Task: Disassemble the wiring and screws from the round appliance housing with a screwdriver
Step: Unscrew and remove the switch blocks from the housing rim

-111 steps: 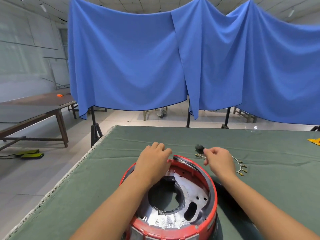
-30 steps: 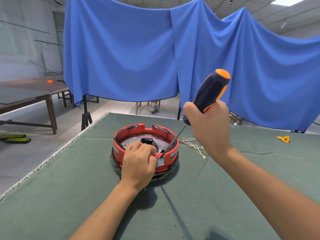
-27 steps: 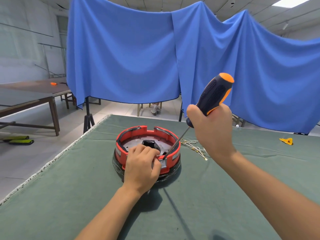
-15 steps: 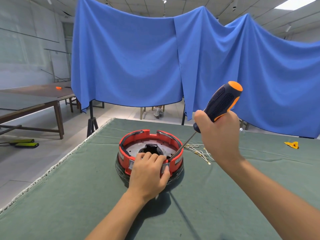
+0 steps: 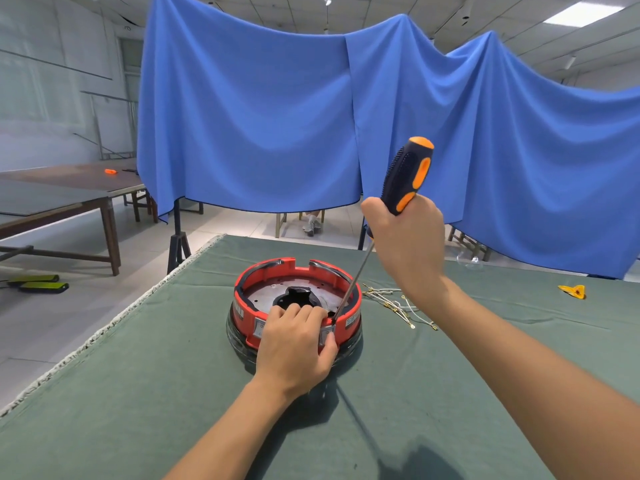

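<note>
A: Red housing sits mid-table on the green cloth, open side up, metal plate with a dark centre hole inside.

B: Left hand?

A: Fingers curled over the near rim, thumb pressed on the outer wall beside a small grey tab. It grips the housing.

B: Right hand?

A: Fist wrapped round the lower handle of the screwdriver, black and orange, raised well above the housing. Shaft slopes down and left; tip sits at the inner near-right rim, just beside the left fingertips. Can't tell if it's seated in a screw, too small.

B: Wiring?

A: Loose wires with small gold terminals lie on the cloth just right of the housing, apart from it.

B: Anything else on the table?

A: Small yellow piece far right. Blue drape hangs behind the table.
</note>
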The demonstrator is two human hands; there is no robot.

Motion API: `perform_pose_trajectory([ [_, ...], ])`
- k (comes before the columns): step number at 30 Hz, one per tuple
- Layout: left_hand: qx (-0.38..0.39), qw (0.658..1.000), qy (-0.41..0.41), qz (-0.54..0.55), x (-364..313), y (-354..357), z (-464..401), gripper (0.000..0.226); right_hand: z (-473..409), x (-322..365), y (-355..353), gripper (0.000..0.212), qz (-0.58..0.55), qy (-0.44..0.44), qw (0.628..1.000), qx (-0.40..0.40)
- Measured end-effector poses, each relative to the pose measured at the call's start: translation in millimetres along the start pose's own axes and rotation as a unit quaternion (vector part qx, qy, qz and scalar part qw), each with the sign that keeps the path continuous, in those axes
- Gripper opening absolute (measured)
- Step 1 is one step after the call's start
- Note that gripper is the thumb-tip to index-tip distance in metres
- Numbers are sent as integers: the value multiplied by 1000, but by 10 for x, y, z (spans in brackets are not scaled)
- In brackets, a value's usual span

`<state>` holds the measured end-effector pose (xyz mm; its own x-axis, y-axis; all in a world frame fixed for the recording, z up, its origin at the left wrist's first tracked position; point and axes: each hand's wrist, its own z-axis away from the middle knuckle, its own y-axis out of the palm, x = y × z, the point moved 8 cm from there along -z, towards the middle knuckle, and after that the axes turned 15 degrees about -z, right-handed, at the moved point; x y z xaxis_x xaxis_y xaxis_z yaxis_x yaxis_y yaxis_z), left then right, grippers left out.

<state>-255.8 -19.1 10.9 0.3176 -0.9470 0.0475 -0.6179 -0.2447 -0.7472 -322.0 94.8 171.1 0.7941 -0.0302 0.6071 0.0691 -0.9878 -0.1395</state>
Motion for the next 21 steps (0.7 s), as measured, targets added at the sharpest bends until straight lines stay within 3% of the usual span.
perform_pose_trajectory([
  [8, -44, 998, -3, 42, 12, -6, 0, 24, -218, -137, 195, 36, 42, 49, 998, 25],
  [12, -88, 989, -54, 103, 122, -51, -37, 27, -233, -137, 200, 32, 53, 50, 997, 5],
  [21, -99, 982, -144, 69, 292, 20, -29, 30, -122, -75, 28, 29, -35, 6, 999, -28],
])
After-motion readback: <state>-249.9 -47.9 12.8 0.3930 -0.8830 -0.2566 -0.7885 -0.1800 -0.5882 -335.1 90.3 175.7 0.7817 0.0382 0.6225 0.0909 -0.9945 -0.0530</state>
